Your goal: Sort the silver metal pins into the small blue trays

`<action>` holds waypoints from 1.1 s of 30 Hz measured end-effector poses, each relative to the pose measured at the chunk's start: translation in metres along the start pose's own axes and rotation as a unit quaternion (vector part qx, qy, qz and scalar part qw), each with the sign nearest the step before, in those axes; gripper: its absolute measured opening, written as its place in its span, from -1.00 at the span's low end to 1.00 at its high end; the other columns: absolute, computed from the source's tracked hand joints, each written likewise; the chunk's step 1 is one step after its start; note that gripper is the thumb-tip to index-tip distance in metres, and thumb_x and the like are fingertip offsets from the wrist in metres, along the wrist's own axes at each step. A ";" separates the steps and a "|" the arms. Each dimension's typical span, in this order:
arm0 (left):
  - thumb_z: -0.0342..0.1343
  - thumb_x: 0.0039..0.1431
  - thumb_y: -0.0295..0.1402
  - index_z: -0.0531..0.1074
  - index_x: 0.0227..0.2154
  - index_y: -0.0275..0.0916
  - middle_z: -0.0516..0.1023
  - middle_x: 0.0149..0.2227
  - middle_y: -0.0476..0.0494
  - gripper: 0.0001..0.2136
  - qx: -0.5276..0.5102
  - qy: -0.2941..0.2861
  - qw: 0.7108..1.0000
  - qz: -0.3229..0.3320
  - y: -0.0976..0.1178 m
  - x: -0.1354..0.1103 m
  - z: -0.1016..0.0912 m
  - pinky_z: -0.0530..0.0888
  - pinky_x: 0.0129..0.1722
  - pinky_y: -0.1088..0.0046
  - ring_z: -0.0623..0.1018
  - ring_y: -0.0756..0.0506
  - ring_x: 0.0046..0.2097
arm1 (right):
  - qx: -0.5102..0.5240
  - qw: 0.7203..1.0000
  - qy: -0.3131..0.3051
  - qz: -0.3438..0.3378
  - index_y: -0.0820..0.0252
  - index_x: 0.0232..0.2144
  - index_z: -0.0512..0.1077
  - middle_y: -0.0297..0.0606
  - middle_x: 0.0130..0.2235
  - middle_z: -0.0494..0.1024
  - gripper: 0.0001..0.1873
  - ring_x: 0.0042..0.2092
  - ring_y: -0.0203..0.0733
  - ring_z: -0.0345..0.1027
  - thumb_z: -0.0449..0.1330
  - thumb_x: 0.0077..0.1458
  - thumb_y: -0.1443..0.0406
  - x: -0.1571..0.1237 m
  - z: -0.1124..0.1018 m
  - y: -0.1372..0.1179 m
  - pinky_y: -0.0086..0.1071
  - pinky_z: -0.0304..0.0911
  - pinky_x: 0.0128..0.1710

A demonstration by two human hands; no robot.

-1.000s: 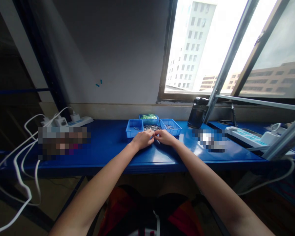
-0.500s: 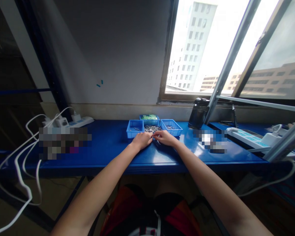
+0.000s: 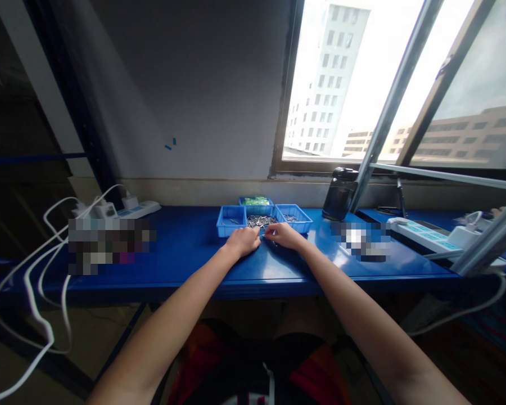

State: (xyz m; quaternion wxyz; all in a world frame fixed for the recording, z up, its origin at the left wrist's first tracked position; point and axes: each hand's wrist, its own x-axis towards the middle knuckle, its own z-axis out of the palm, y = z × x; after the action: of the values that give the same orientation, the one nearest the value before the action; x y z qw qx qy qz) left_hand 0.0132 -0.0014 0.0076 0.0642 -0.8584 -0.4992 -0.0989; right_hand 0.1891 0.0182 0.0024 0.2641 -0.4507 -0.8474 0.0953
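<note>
My left hand (image 3: pixel 243 241) rests on the blue bench (image 3: pixel 185 247) just in front of the middle blue tray (image 3: pixel 259 221), fingers curled in a pinch on something too small to make out. My right hand (image 3: pixel 283 235) sits beside it, fingertips pinched near the left hand's, seemingly on a thin metal pin. The middle tray holds a heap of small silvery metal parts. A left blue tray (image 3: pixel 230 220) and a right blue tray (image 3: pixel 294 218) flank it, each with a few parts. A tray with green pieces (image 3: pixel 255 200) stands behind.
A dark jar (image 3: pixel 339 194) stands right of the trays under the window. White power strips lie at the far left (image 3: pixel 129 209) and right (image 3: pixel 424 235), with white cables hanging off the left edge. A slanted metal frame (image 3: pixel 388 112) crosses on the right.
Both hands have drawn back slightly from the middle tray's front edge toward me, staying close together; little else has moved.
</note>
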 end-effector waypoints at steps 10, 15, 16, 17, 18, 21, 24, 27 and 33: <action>-0.23 0.20 -0.28 0.19 -0.13 -0.24 0.48 -0.25 -0.26 -0.75 0.009 -0.007 1.000 0.001 0.001 -0.001 -0.002 0.37 -0.24 0.32 0.49 -0.19 -0.20 | 0.012 1.000 0.006 0.007 0.24 -0.48 0.44 -0.32 -0.49 0.47 -0.91 -0.45 -0.35 0.28 0.14 -0.09 0.35 -0.001 0.000 0.000 -0.51 0.16 -0.41; -0.29 0.22 -0.27 0.20 -0.12 -0.24 0.48 -0.26 -0.27 -0.72 0.008 -0.008 1.000 -0.012 0.002 -0.002 -0.003 0.37 -0.23 0.35 0.49 -0.18 -0.20 | 0.007 1.000 0.003 -0.003 0.23 -0.45 0.44 -0.30 -0.47 0.48 -0.85 -0.44 -0.34 0.28 0.08 -0.01 0.31 -0.001 0.000 0.000 -0.50 0.13 -0.40; -0.30 0.22 -0.26 0.21 -0.13 -0.24 0.48 -0.27 -0.27 -0.72 0.009 -0.006 1.000 -0.014 0.002 -0.002 -0.003 0.37 -0.24 0.35 0.50 -0.18 -0.21 | 0.005 1.000 0.005 -0.001 0.24 -0.44 0.44 -0.30 -0.48 0.48 -0.83 -0.45 -0.34 0.27 0.06 0.01 0.30 -0.001 0.000 0.000 -0.49 0.13 -0.41; -0.31 0.23 -0.26 0.21 -0.13 -0.24 0.49 -0.28 -0.27 -0.71 0.011 -0.004 1.000 -0.015 0.002 -0.002 -0.003 0.37 -0.25 0.35 0.50 -0.18 -0.21 | 0.005 1.000 0.006 0.002 0.24 -0.43 0.44 -0.30 -0.48 0.48 -0.81 -0.47 -0.34 0.27 0.04 0.03 0.29 -0.001 0.000 0.000 -0.49 0.12 -0.42; -0.32 0.23 -0.26 0.22 -0.13 -0.24 0.49 -0.29 -0.27 -0.71 0.013 -0.001 1.000 -0.016 0.002 -0.002 -0.003 0.38 -0.26 0.34 0.50 -0.19 -0.22 | 0.006 1.000 0.007 0.008 0.24 -0.42 0.43 -0.30 -0.49 0.47 -0.79 -0.48 -0.35 0.26 0.02 0.05 0.28 -0.001 0.000 -0.001 -0.49 0.12 -0.43; -0.33 0.23 -0.25 0.22 -0.14 -0.26 0.49 -0.30 -0.29 -0.69 0.017 -0.002 1.000 -0.021 0.003 -0.002 -0.004 0.38 -0.27 0.33 0.50 -0.20 -0.22 | 0.015 1.000 0.005 0.023 0.24 -0.44 0.42 -0.30 -0.51 0.46 -0.74 -0.49 -0.36 0.25 -0.02 0.08 0.25 0.000 0.000 -0.002 -0.50 0.11 -0.44; -0.34 0.23 -0.24 0.23 -0.13 -0.27 0.49 -0.29 -0.30 -0.67 0.017 -0.007 1.000 -0.024 0.004 -0.002 -0.004 0.37 -0.25 0.33 0.50 -0.19 -0.20 | 0.021 0.999 0.007 0.027 0.24 -0.50 0.40 -0.30 -0.52 0.45 -0.72 -0.49 -0.35 0.25 -0.03 0.09 0.24 0.000 0.000 -0.002 -0.50 0.10 -0.44; -0.34 0.23 -0.22 0.26 -0.16 -0.28 0.49 -0.29 -0.31 -0.66 0.019 -0.006 0.999 -0.025 0.005 -0.003 -0.004 0.37 -0.25 0.31 0.50 -0.21 -0.20 | 0.021 0.999 0.008 0.031 0.24 -0.52 0.38 -0.30 -0.52 0.45 -0.72 -0.48 -0.34 0.25 -0.03 0.08 0.24 0.001 0.001 -0.001 -0.49 0.10 -0.42; -0.35 0.23 -0.21 0.27 -0.20 -0.27 0.50 -0.30 -0.30 -0.65 0.019 -0.002 1.000 -0.019 0.002 -0.001 -0.001 0.38 -0.28 0.28 0.50 -0.22 -0.23 | 0.027 0.999 0.001 0.041 0.24 -0.51 0.39 -0.30 -0.51 0.45 -0.72 -0.45 -0.32 0.27 -0.04 0.09 0.24 0.001 0.001 0.001 -0.48 0.12 -0.39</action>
State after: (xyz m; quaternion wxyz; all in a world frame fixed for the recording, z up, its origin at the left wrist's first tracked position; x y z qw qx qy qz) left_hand 0.0145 -0.0039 0.0078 0.0777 -0.8474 -0.5178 -0.0887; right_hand 0.1884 0.0201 0.0013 0.2730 -0.4783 -0.8248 0.1280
